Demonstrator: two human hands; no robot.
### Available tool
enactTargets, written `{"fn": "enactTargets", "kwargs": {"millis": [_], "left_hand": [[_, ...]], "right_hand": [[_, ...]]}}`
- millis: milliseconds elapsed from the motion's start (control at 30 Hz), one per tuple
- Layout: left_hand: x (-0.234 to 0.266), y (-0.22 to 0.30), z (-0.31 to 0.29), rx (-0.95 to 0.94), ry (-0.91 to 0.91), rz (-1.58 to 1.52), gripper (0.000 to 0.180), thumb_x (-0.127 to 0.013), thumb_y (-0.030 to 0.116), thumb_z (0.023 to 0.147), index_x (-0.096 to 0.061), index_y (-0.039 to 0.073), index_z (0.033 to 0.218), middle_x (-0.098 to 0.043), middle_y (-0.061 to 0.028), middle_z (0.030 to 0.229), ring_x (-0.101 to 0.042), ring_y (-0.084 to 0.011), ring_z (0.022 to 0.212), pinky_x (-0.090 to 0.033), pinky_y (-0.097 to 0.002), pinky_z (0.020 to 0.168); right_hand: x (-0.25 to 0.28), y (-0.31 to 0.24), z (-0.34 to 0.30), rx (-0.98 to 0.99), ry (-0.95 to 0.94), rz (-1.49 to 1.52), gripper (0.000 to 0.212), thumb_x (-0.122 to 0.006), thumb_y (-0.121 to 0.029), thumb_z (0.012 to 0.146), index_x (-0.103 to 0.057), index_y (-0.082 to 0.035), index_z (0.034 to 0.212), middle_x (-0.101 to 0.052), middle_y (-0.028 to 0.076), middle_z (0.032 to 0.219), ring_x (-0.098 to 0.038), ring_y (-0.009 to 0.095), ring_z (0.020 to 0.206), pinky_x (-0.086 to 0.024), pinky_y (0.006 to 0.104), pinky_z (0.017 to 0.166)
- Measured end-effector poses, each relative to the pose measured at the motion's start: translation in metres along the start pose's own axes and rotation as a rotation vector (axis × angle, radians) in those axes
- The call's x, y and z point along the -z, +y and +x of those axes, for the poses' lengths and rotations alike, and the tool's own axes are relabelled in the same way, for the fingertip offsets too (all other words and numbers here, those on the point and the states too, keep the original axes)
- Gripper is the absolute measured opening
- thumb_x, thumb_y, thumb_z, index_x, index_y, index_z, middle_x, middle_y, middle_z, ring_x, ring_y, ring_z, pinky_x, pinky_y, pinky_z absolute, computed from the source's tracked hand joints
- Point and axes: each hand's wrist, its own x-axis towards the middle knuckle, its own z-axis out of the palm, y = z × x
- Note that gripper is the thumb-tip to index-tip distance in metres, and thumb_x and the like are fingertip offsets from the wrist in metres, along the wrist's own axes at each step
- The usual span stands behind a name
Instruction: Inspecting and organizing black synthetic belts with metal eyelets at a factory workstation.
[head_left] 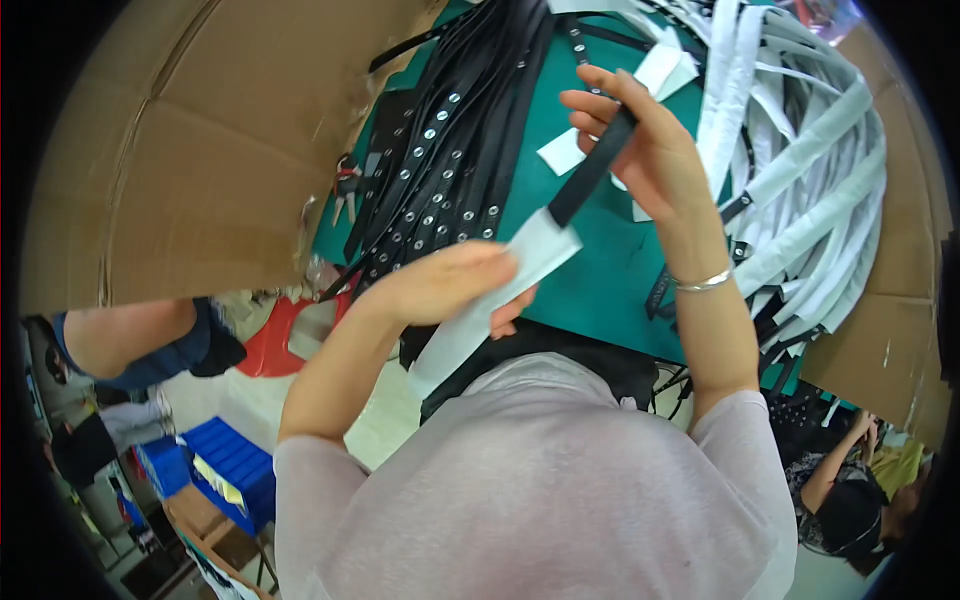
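Observation:
A black belt (pixel 590 178) slants up to the right out of a flat white sleeve (pixel 548 250) in front of my body. My left hand (pixel 430 285) is closed around the sleeve, thumb on top and fingertips underneath. Its lower end hangs past the table's front edge, slightly blurred. The belt's upper end lies in my right hand (pixel 660 150), against the palm, with the fingers curled loosely. Left of my hands is a bundle of black belts (pixel 440 130) with metal eyelets. On the right, belts in white sleeves (pixel 820 180) lie in a big looped heap.
The green tabletop (pixel 610 290) carries loose white sleeve pieces (pixel 562 152) and a bunch of keys (pixel 346 188). Tall cardboard (pixel 220 150) walls in the left; more cardboard (pixel 880 350) stands right. A red stool (pixel 275 340) and blue bins (pixel 225 465) are lower left. Other people sit on both sides.

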Motion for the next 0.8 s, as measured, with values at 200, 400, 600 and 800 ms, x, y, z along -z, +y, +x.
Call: {"fn": "enactTargets", "kwargs": {"millis": [200,400,600,800], "left_hand": [[-0.001,-0.011,-0.014,-0.039,0.130,0.028,0.043,-0.040,0.043,0.096,-0.053,0.002,0.097,-0.053,-0.0020,0.070,-0.053,-0.0113,0.067,-0.047,-0.0273,0.067],[0.004,-0.004,-0.007,-0.101,0.171,0.036,0.043,-0.041,0.043,0.096,-0.053,0.002,0.100,-0.051,-0.0011,0.072,-0.052,-0.0108,0.068,-0.046,-0.0262,0.067],[0.003,-0.025,-0.015,-0.033,0.208,0.036,0.045,-0.043,0.046,0.094,-0.052,0.002,0.101,-0.050,-0.0021,0.070,-0.051,-0.0100,0.064,-0.052,-0.0302,0.069],[0.002,-0.020,-0.013,-0.090,0.168,-0.018,0.041,-0.041,0.040,0.097,-0.052,0.002,0.101,-0.051,-0.0014,0.072,-0.052,-0.0100,0.069,-0.049,-0.0285,0.071]], "right_hand": [[-0.044,-0.001,-0.028,0.059,-0.021,-0.259,0.034,-0.043,-0.027,0.097,-0.053,0.004,0.109,-0.065,0.018,0.094,-0.067,0.023,0.085,-0.055,0.0355,0.077],[-0.064,0.013,-0.045,0.013,-0.078,-0.576,0.040,-0.050,-0.031,0.094,-0.055,0.002,0.118,-0.066,0.013,0.101,-0.061,0.018,0.098,-0.045,0.0315,0.088],[-0.038,0.023,-0.036,0.171,0.085,-0.232,0.032,-0.048,-0.021,0.095,-0.055,0.004,0.113,-0.065,0.014,0.103,-0.062,0.020,0.099,-0.048,0.0327,0.086],[-0.047,0.039,-0.054,-0.082,-0.035,-0.271,0.033,-0.053,-0.017,0.091,-0.053,0.006,0.115,-0.065,0.015,0.100,-0.063,0.020,0.094,-0.047,0.0318,0.084]]}}
